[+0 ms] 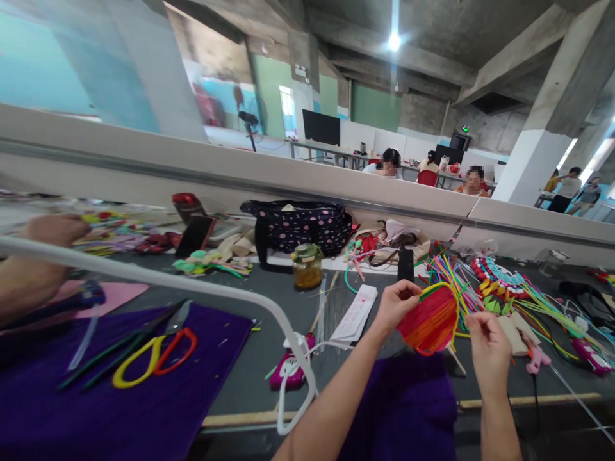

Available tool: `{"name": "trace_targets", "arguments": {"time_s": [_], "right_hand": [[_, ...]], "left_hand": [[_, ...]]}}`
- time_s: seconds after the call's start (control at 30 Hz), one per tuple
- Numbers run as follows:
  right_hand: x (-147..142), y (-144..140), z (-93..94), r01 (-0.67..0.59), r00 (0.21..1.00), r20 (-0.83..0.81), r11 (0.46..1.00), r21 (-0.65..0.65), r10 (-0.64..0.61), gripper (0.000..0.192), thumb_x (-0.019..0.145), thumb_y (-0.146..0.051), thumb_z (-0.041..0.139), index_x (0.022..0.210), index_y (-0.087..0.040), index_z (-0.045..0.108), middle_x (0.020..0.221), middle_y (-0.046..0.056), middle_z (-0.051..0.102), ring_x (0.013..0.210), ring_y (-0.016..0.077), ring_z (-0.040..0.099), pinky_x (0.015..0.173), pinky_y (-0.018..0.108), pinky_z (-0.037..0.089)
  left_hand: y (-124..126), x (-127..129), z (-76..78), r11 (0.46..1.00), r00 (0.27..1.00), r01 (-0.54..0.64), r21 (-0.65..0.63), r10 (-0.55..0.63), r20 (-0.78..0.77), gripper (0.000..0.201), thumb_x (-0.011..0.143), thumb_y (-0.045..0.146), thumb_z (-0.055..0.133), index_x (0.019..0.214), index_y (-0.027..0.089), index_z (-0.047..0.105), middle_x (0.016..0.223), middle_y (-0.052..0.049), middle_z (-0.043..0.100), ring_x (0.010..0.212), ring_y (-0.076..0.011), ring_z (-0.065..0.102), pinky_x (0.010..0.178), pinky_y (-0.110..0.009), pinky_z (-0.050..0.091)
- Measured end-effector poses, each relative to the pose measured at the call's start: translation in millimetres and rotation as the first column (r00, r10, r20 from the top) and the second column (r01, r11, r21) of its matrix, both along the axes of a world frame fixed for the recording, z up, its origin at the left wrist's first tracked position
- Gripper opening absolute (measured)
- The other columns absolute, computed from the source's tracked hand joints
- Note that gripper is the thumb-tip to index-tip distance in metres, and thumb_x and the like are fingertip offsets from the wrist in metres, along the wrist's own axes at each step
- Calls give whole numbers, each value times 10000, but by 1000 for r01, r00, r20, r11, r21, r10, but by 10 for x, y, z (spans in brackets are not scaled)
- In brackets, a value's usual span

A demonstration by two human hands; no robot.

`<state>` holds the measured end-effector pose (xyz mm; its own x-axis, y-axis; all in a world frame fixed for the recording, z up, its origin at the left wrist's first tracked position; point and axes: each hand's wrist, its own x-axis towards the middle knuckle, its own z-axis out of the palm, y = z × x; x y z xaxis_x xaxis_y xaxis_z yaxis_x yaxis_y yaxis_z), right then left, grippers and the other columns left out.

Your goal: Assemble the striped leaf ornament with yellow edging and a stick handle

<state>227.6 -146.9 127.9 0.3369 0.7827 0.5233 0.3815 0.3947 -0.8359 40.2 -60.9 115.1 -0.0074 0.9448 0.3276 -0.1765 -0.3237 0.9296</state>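
Observation:
My left hand (401, 306) is closed on the upper left edge of a flat, rounded piece of red and orange strands (430, 320). A yellow strip borders this piece, with some green at its top. Just right of it is my right hand (487, 342), thumb and fingers pinched together; whatever they hold is too small to make out. Below the piece a pale stick (456, 360) points down to the right. A pink glue gun (535, 360) lies right of my right hand. Colourful pipe cleaners (446, 272) are heaped behind the piece.
At left, a co-worker's hand (55, 232) hovers above scissors (158, 358) on purple cloth (202, 390). A white curved bar (240, 294) crosses in front. A jar (307, 267), dark patterned bag (302, 227) and folded paper (356, 314) stand or lie along the table. A low partition (336, 182) runs behind.

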Motion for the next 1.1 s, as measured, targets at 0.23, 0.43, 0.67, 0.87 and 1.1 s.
{"name": "trace_targets", "arguments": {"time_s": [0.23, 0.43, 0.67, 0.87, 1.1], "right_hand": [[70, 4, -118, 16, 998, 62, 999, 29, -18, 295, 900, -452, 544, 903, -186, 673, 841, 58, 693, 697, 184, 604, 692, 300, 482], [29, 71, -215, 2, 1000, -22, 1000, 16, -2, 335, 889, -483, 557, 724, -193, 575, 602, -23, 564, 530, 136, 529, 544, 246, 436], [58, 214, -252, 57, 993, -104, 998, 32, -54, 333, 863, -492, 604, 730, -188, 577, 582, -17, 591, 522, 141, 554, 548, 257, 468], [282, 429, -320, 114, 988, -110, 992, 51, -108, 310, 869, -472, 578, 941, -174, 621, 668, 4, 648, 572, 157, 636, 579, 275, 533], [1525, 516, -542, 437, 871, -139, 874, -214, -470, 695, 780, -471, 633, 1348, -103, 472, 612, -9, 660, 304, 110, 431, 324, 234, 348]], "left_hand": [[-31, 66, -79, 1000, 999, 18, 17, -18, -33, 88, 612, 159, 648, 695, 155, 677, 646, -2, 654, 585, -132, 560, 567, -237, 408], [-36, 44, -158, 1000, 998, 24, 9, -23, -57, 75, 625, 165, 644, 692, 153, 674, 640, 3, 650, 589, -129, 558, 579, -237, 410], [-17, 22, -168, 1000, 997, 13, 4, -13, -72, 81, 622, 168, 637, 693, 156, 675, 642, 1, 649, 595, -136, 564, 583, -239, 415], [1, 17, -156, 1000, 995, -7, -2, 7, -95, 91, 612, 198, 650, 695, 171, 673, 669, -4, 659, 623, -151, 582, 603, -245, 429], [34, 23, -117, 999, 997, 32, -45, -35, -69, 120, 626, 248, 715, 715, 175, 684, 688, -1, 658, 647, -155, 584, 608, -241, 433]]}}
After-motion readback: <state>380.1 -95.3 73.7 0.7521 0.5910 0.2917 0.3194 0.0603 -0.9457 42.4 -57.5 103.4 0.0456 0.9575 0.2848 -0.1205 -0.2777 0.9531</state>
